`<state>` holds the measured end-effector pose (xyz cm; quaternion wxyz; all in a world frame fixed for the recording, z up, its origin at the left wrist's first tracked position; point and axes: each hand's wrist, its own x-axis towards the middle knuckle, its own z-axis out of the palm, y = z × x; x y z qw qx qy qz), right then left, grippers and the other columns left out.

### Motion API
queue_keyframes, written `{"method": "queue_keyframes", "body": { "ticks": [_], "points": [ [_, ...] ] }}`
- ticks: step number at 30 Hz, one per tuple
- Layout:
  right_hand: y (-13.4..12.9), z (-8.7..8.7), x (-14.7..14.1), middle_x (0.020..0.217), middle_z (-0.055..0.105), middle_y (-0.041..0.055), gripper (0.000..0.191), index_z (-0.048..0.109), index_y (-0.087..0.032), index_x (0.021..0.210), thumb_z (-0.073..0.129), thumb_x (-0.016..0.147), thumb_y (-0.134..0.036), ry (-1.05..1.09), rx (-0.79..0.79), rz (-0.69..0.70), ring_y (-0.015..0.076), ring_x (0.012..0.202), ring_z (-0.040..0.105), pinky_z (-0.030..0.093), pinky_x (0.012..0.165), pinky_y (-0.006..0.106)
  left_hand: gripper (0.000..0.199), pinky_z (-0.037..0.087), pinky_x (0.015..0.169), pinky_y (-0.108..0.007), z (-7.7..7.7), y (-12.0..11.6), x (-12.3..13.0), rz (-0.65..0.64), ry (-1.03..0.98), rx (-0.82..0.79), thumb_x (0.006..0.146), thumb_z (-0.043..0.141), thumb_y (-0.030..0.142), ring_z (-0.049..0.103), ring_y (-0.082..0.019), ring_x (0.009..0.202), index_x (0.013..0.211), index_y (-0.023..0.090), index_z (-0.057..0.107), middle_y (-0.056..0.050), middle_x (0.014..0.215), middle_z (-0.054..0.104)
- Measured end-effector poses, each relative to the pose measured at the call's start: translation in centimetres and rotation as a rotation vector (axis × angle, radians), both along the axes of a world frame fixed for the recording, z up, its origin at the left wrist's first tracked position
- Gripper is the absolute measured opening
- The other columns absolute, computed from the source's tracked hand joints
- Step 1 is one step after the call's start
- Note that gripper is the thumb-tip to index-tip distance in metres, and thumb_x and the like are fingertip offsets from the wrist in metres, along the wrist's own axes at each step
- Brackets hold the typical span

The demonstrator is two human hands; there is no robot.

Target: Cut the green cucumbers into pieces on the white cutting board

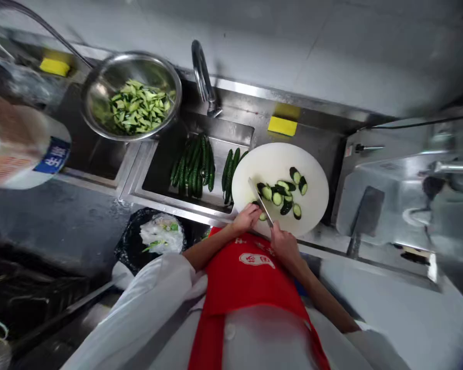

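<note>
A round white cutting board (312, 205) lies over the right part of the sink. My right hand (282, 242) is closed round the handle of a knife (263, 204), whose blade slants up and left over the board. Just left of the blade, my left hand (247, 218) holds a piece of cucumber (262, 216) against the board near its front edge. Several thick, slanted cucumber slices (277, 199) lie beyond and right of the knife. Whole cucumbers (193, 167) rest in the sink basin, and a few more (231, 172) lie beside the board's left edge.
A steel bowl (100, 87) of cut cucumber stands behind left, near a faucet (202, 77). Yellow sponges (282, 126) sit along the back. A lined bin (131, 231) is below the counter. A metal machine (389, 169) stands right; a blurred white bucket (34, 174) is far left.
</note>
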<state>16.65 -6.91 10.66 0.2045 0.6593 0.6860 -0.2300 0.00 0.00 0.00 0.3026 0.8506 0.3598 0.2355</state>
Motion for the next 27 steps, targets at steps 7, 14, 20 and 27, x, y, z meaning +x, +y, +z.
{"method": "queue_keyframes", "body": {
  "ticks": [7,14,20,27],
  "points": [
    [-0.2,-0.6,0.2,0.085,0.071,0.0111,0.033,0.044,-0.013,0.13,0.031,0.101,-0.022,-0.009,-0.015,0.047,0.0229,0.082,0.071,0.04,0.067,0.027,0.034,0.047,0.085,-0.032,-0.6,-0.4,0.0,0.04,0.008,0.002,0.102,0.035,0.03,0.048,-0.019,0.093,0.106,0.013,0.065,-0.009,0.098,0.056],
    [1.8,-0.8,-0.4,0.09,0.071,0.012,0.034,0.045,-0.013,0.129,0.028,0.101,-0.021,-0.009,-0.061,0.041,0.0215,0.084,0.069,0.041,0.071,0.028,0.032,0.048,0.086,-0.032,-1.2,-0.7,0.0,0.044,-0.03,0.022,0.103,0.036,0.028,0.049,-0.018,0.093,0.108,0.013,0.063,-0.009,0.1,0.057],
    [1.3,-0.5,-0.3,0.089,0.071,0.0119,0.036,0.044,-0.013,0.131,0.027,0.101,-0.024,-0.031,-0.062,0.04,0.0234,0.084,0.069,0.041,0.071,0.03,0.031,0.049,0.086,-0.033,-1.2,-0.8,-0.1,0.049,-0.08,0.011,0.102,0.037,0.027,0.05,-0.019,0.095,0.108,0.012,0.063,-0.011,0.101,0.058],
    [1.5,-0.3,-0.9,0.092,0.071,0.0139,0.039,0.04,-0.012,0.136,0.029,0.101,-0.026,-0.037,-0.086,0.024,0.0237,0.087,0.069,0.041,0.076,0.03,0.029,0.05,0.084,-0.032,-1.2,-1.0,-0.4,0.072,-0.097,0.021,0.102,0.037,0.026,0.051,-0.018,0.093,0.107,0.014,0.063,-0.01,0.099,0.057]
  ]
}}
